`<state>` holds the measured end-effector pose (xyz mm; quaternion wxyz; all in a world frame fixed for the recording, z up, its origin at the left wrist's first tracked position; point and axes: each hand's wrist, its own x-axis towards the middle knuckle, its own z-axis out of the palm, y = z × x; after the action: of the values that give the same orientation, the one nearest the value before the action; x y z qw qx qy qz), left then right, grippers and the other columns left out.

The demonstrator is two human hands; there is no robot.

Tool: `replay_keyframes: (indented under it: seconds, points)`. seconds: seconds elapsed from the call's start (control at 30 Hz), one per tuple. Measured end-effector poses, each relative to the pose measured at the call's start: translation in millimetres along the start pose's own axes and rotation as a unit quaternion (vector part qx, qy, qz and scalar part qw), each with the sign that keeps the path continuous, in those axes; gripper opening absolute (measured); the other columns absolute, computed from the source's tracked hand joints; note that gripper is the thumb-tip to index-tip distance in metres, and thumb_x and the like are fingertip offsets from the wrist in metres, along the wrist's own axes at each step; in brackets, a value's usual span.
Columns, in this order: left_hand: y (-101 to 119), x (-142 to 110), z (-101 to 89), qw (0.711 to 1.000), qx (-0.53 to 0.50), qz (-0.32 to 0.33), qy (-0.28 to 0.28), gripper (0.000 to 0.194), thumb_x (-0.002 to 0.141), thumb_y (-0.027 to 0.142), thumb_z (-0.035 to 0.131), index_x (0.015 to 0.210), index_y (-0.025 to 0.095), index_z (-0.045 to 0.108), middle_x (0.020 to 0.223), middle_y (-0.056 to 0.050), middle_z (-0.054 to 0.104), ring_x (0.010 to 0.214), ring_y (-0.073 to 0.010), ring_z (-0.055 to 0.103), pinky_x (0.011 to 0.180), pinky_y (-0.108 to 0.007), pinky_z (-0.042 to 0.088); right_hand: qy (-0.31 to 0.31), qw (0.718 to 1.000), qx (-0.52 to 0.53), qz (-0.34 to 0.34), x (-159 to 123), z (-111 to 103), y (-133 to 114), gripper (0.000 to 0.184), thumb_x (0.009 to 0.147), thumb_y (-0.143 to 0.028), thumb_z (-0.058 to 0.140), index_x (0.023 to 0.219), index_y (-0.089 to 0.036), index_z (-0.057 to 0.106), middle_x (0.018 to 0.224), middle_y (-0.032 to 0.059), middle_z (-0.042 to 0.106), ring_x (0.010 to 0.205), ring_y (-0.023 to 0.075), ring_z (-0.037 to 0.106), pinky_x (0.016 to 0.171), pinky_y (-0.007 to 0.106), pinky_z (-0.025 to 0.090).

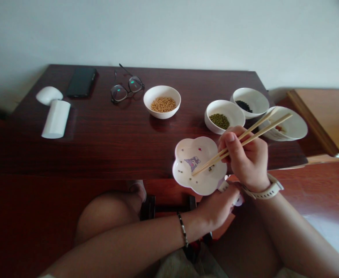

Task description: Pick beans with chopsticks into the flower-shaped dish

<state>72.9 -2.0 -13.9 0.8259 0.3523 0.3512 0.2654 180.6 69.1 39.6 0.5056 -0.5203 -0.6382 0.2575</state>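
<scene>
My right hand (246, 158) is closed around a pair of chopsticks (257, 133), whose tips come close together inside a flower-shaped bowl (183, 148). The bowl is pale with a purple cartoon figure, and a few small green beans (210, 168) lie scattered in it. My left hand (221, 204) grips the bowl's handle (225, 184) from below, at the table's front edge. Just beyond the right hand stands a white bowl (209, 120) with green mung beans (219, 121). Whether the chopstick tips pinch a bean I cannot tell.
Behind on the right are a white bowl (257, 96) with black beans and another (298, 127) with reddish bits. A bowl (162, 92) of soybeans sits mid-table. Glasses (129, 89), a dark flat box (81, 82) and a white cylinder (56, 119) with a rounded piece (49, 95) lie leftward.
</scene>
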Motion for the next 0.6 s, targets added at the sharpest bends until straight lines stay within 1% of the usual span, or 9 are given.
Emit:
replay_keyframes:
  seconds: [0.17, 0.4, 0.6]
  points:
    - [-1.8, -3.0, 0.3, 0.999, 0.013, -0.029, 0.006, 0.032, 0.098, 0.034, 0.055, 0.069, 0.022, 0.055, 0.062, 0.002, 0.046, 0.065, -0.0152, 0.044, 0.067, -0.031, 0.035, -0.017, 1.000, -0.004, 0.007, -1.0, 0.5, -0.1, 0.042, 0.112, -0.047, 0.061, 0.080, -0.021, 0.065, 0.069, -0.0017, 0.059, 0.053, 0.0092, 0.054, 0.049, 0.026, 0.039]
    - [-9.6, -2.9, -0.9, 1.000, 0.001, -0.013, -0.021, 0.028, 0.096, 0.030, 0.056, 0.070, 0.022, 0.060, 0.061, 0.002, 0.046, 0.066, -0.0164, 0.046, 0.069, -0.031, 0.037, -0.030, 0.999, -0.022, -0.004, -0.2, -0.7, -1.7, 0.042, 0.112, -0.048, 0.059, 0.079, -0.022, 0.065, 0.068, -0.0001, 0.060, 0.056, 0.0121, 0.055, 0.054, 0.029, 0.042]
    - [-9.5, -0.8, -0.2, 1.000, 0.005, -0.001, -0.026, 0.028, 0.097, 0.029, 0.055, 0.069, 0.022, 0.057, 0.061, 0.002, 0.046, 0.066, -0.0166, 0.047, 0.069, -0.031, 0.039, -0.031, 0.999, -0.018, -0.003, 0.2, -0.9, -2.3, 0.042, 0.113, -0.046, 0.059, 0.080, -0.021, 0.064, 0.069, -0.0009, 0.060, 0.056, 0.0109, 0.055, 0.055, 0.029, 0.042]
